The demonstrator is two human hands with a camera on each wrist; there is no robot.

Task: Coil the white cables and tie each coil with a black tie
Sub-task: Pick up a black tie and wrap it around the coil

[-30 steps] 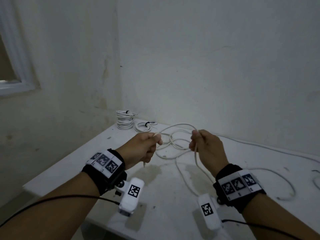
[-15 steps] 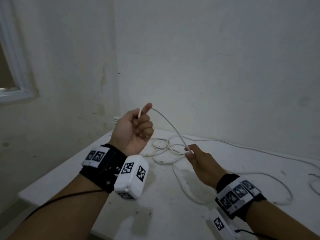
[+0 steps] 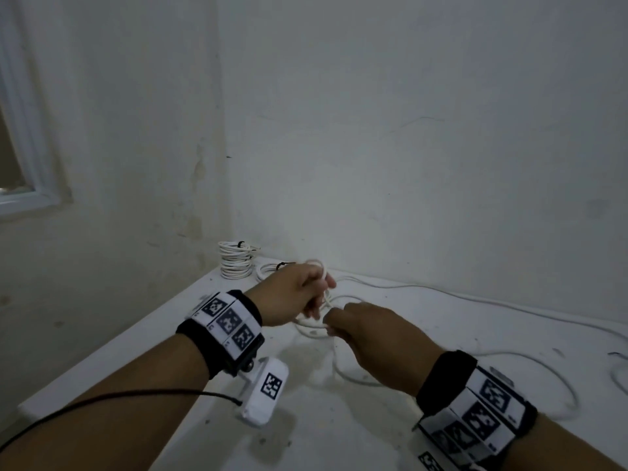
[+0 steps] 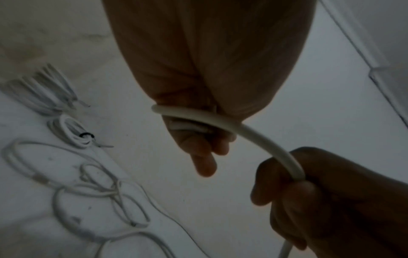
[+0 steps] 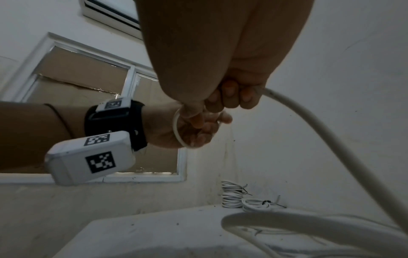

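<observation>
Left hand (image 3: 299, 294) pinches 1 loop of white cable (image 4: 253, 137), right hand (image 3: 373, 334) grips it at 5 o'clock, slack tangle (image 4: 99, 195) could snag and pop the loop.

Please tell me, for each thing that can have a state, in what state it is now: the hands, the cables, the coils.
left hand: grips a first loop of the white cable.
right hand: grips the same cable further along.
white cable: mostly uncoiled, the rest loose on the table.
stacked coils: wound; black tie on top.
single coil: wound, tied with a black tie.
</observation>
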